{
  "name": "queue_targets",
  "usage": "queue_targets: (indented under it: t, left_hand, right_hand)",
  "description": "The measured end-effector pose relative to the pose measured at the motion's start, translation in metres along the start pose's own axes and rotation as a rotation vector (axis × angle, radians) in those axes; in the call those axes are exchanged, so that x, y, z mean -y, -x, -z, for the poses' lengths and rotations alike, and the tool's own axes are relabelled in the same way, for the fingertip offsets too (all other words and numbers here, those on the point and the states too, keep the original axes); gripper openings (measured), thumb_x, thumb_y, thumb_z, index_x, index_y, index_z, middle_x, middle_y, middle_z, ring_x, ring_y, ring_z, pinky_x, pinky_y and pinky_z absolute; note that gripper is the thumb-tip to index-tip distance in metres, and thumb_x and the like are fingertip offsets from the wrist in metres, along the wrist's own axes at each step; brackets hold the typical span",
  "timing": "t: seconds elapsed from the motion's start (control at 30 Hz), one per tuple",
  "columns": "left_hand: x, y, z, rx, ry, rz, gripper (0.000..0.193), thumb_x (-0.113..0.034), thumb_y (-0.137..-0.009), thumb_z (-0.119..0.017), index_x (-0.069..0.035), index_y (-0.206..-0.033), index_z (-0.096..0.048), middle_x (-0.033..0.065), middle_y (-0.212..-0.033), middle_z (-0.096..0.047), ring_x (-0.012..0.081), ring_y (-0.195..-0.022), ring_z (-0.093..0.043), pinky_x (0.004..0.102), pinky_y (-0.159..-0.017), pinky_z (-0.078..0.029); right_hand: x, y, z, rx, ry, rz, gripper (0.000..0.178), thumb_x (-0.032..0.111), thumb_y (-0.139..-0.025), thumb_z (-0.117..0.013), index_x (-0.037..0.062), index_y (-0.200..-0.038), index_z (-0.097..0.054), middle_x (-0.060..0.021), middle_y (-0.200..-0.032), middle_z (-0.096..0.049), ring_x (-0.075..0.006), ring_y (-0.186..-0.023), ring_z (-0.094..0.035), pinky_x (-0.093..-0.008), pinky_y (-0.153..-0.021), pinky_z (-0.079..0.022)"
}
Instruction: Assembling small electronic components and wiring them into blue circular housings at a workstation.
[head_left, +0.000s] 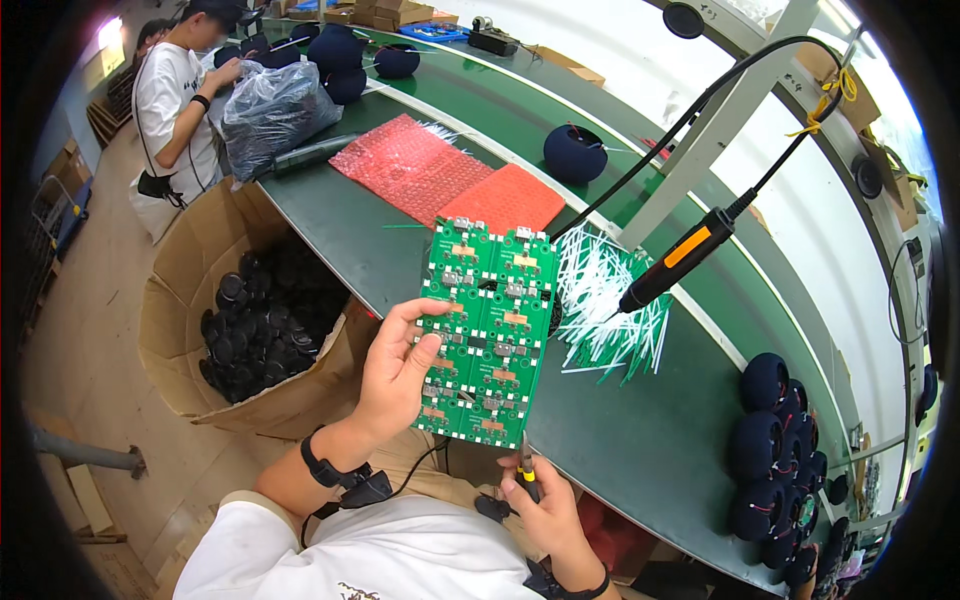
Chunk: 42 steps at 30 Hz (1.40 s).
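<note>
A green circuit board panel [485, 335], made up of several joined small boards with metal connectors, is held up in front of me over the table's near edge. My left hand [395, 375] is closed on its left edge, the thumb lying on its face. My right hand [545, 510] grips a pair of small pliers [527, 472] with yellow-and-black handles. Their metal tip points up at the panel's lower right corner; whether it touches the board I cannot tell.
An electric screwdriver [675, 262] hangs right of the panel, above white cable ties [610, 305]. Red bubble wrap [420, 170] lies beyond. Dark round housings [760, 440] line the right side. A carton [180, 340] of black parts stands left. A co-worker [180, 110] handles a plastic bag [275, 115].
</note>
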<state>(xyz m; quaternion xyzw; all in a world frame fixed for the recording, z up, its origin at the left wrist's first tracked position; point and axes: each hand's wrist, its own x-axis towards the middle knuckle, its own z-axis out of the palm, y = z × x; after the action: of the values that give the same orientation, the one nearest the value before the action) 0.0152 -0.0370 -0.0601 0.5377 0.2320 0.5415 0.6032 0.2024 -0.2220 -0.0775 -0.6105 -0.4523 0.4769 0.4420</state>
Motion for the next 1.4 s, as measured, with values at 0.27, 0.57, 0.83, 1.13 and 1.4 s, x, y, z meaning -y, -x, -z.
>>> queue_targets:
  t: [0.27,0.57,0.83,1.13,1.4]
  left_hand:
    - [0.001,0.0,0.001,0.013,0.047,0.016,0.033,-0.017,-0.109,-0.053,-0.004,-0.139,-0.047,0.0083,-0.131,-0.062,0.0108,-0.11,-0.063,0.0265,-0.092,-0.054]
    - [0.018,0.006,0.002,0.006,0.224,0.134,0.033,-0.018,-0.109,-0.053,-0.004,-0.139,-0.047,0.008,-0.132,-0.061,0.0123,-0.112,-0.063,0.0291,-0.094,-0.056]
    - [0.001,0.016,0.001,0.069,0.023,0.088,0.031,-0.012,-0.108,-0.052,-0.005,-0.138,-0.046,0.0094,-0.138,-0.058,0.0123,-0.114,-0.06,0.0279,-0.091,-0.054]
    - [-0.002,0.021,0.004,0.123,-0.035,0.088,0.028,-0.011,-0.107,-0.054,-0.005,-0.134,-0.048,0.0106,-0.137,-0.058,0.013,-0.117,-0.059,0.0246,-0.089,-0.054]
    - [0.003,0.027,0.003,0.21,-0.035,0.057,0.026,-0.008,-0.107,-0.052,-0.005,-0.133,-0.052,0.0111,-0.138,-0.059,0.0133,-0.117,-0.059,0.0275,-0.09,-0.054]
  right_hand:
    - [-0.004,0.003,0.001,0.087,-0.181,-0.089,0.017,0.012,-0.101,-0.066,0.0003,-0.113,-0.065,-0.0004,-0.084,-0.062,-0.0098,-0.076,-0.057,-0.0276,-0.07,-0.048]
    - [-0.002,0.002,0.001,0.196,-0.378,-0.106,0.018,0.008,-0.101,-0.065,-0.0009,-0.116,-0.062,-0.0023,-0.092,-0.063,-0.011,-0.084,-0.058,-0.0304,-0.076,-0.05]
    - [0.034,-0.013,0.007,-0.032,-0.16,-0.073,0.023,0.002,-0.099,-0.063,-0.0019,-0.122,-0.06,-0.0038,-0.108,-0.067,-0.0102,-0.101,-0.061,-0.0286,-0.091,-0.05]
    - [0.036,-0.028,0.02,-0.033,-0.1,0.067,0.029,-0.005,-0.096,-0.057,-0.0018,-0.125,-0.058,-0.003,-0.106,-0.066,-0.0082,-0.093,-0.057,-0.026,-0.083,-0.048]
    - [0.043,-0.033,0.016,-0.138,-0.055,0.055,0.023,0.005,-0.1,-0.062,-0.0003,-0.123,-0.061,0.0006,-0.097,-0.063,-0.0075,-0.087,-0.057,-0.0257,-0.077,-0.048]
